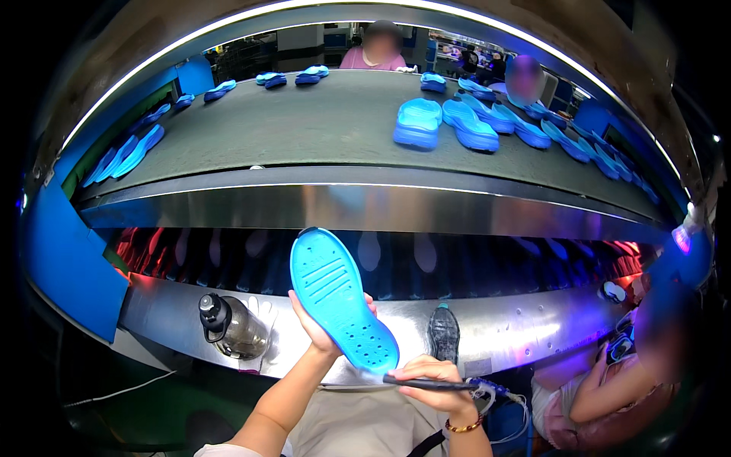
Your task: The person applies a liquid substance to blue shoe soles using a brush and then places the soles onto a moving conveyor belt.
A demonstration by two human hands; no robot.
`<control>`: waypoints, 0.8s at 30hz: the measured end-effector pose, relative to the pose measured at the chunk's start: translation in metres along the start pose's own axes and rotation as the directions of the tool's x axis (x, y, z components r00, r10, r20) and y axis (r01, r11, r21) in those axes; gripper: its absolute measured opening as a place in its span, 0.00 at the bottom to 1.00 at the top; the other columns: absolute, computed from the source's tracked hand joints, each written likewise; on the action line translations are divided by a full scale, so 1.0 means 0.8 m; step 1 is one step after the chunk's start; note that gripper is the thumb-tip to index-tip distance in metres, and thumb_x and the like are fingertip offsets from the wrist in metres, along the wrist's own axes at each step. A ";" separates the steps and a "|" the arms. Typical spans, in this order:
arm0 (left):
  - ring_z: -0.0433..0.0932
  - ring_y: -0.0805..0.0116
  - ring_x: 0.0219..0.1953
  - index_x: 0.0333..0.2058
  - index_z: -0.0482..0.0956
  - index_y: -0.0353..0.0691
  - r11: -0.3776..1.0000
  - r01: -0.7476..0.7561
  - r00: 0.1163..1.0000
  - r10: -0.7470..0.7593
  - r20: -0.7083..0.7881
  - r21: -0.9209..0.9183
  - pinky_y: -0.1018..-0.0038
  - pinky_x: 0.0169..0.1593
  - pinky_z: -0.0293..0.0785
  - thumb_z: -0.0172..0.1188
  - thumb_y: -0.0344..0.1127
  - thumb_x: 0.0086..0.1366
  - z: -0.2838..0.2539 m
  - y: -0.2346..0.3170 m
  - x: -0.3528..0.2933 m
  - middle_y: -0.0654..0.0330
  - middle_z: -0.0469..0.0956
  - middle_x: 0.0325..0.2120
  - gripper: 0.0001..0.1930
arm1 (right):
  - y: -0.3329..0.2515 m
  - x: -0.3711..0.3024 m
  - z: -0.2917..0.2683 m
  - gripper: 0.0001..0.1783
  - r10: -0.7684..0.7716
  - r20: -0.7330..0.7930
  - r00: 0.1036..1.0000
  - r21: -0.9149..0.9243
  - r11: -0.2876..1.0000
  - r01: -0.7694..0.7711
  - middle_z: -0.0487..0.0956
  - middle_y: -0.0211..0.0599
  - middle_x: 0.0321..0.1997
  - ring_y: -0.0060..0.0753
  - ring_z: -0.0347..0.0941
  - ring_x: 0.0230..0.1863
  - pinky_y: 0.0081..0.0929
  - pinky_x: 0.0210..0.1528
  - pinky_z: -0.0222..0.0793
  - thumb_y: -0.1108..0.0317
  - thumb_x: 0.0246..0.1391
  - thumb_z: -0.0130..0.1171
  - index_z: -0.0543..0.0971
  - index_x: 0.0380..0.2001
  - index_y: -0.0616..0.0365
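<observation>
My left hand (pixel 318 329) grips a bright blue shoe sole (pixel 335 282) from behind, fingers showing at both its edges. The sole is tilted upright, with its ridged and holed face toward me. In my right hand (pixel 431 381) is a slim black-handled brush (pixel 415 382). Its pale, blurred tip is at the sole's lower end; whether it touches cannot be made out. Behind the right hand, a dark shoe-shaped piece (pixel 444 335) lies on the metal ledge (pixel 495 335).
A clear bottle with a black lid (pixel 234 327) stands on the ledge at left. Beyond, a green conveyor belt (pixel 304 126) carries several blue soles (pixel 418 124). Below it runs a dark, red-lit opening (pixel 297 263). One person (pixel 609 396) sits at right; another (pixel 373 57) is across the belt.
</observation>
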State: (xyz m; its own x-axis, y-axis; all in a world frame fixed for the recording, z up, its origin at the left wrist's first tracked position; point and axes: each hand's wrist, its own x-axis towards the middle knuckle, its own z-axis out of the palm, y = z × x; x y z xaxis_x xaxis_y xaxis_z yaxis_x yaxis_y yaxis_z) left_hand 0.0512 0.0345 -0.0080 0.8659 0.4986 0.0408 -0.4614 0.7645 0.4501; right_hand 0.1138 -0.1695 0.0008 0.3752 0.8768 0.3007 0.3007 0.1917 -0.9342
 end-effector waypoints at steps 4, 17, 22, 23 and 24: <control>0.75 0.53 0.28 0.42 0.67 0.32 1.000 -0.027 0.999 0.027 -0.033 0.000 0.61 0.34 0.73 0.20 0.79 0.46 -0.007 -0.003 0.003 0.46 0.74 0.28 0.52 | 0.022 0.008 -0.006 0.10 0.092 -0.206 0.974 0.091 0.993 -0.074 0.78 0.42 0.35 0.29 0.74 0.38 0.20 0.42 0.68 0.82 0.41 0.59 0.78 0.32 0.65; 0.69 0.53 0.47 0.56 0.54 0.36 0.995 -0.017 0.999 0.020 -0.034 0.094 0.54 0.50 0.66 0.27 0.75 0.51 0.008 -0.019 -0.053 0.49 0.67 0.47 0.48 | 0.007 0.002 0.047 0.10 0.330 -0.325 0.887 0.693 0.721 -0.014 0.74 0.52 0.39 0.44 0.73 0.42 0.43 0.47 0.70 0.80 0.45 0.54 0.72 0.35 0.71; 0.72 0.51 0.45 0.57 0.54 0.37 0.993 0.101 0.994 -0.102 0.022 0.056 0.58 0.48 0.69 0.46 0.68 0.51 -0.023 -0.035 -0.062 0.45 0.66 0.48 0.45 | -0.009 0.008 0.054 0.11 0.195 -0.278 0.941 0.346 0.934 -0.091 0.76 0.43 0.38 0.24 0.72 0.38 0.15 0.41 0.66 0.80 0.44 0.57 0.76 0.35 0.69; 0.72 0.51 0.45 0.57 0.54 0.37 0.993 0.101 0.995 -0.102 0.016 0.063 0.58 0.48 0.69 0.46 0.68 0.51 -0.029 -0.033 -0.061 0.45 0.66 0.48 0.45 | -0.011 0.005 0.049 0.11 0.151 -0.227 0.962 0.265 0.960 -0.089 0.77 0.43 0.37 0.25 0.72 0.37 0.16 0.41 0.66 0.82 0.42 0.58 0.76 0.34 0.68; 0.72 0.50 0.44 0.57 0.54 0.37 0.993 0.113 0.992 -0.114 0.060 0.031 0.58 0.47 0.70 0.48 0.67 0.51 -0.034 -0.032 -0.062 0.44 0.66 0.48 0.45 | -0.017 0.006 0.040 0.12 0.091 -0.131 0.987 0.252 0.966 -0.055 0.77 0.44 0.37 0.26 0.72 0.37 0.17 0.40 0.66 0.82 0.42 0.58 0.77 0.34 0.68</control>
State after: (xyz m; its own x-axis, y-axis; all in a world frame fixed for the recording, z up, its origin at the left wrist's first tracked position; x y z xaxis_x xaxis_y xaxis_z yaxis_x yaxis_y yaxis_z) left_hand 0.0149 0.0016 -0.0455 0.9230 0.3823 0.0427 -0.3547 0.8030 0.4789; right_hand 0.0838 -0.1536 0.0089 0.5129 0.8250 0.2375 0.0487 0.2482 -0.9675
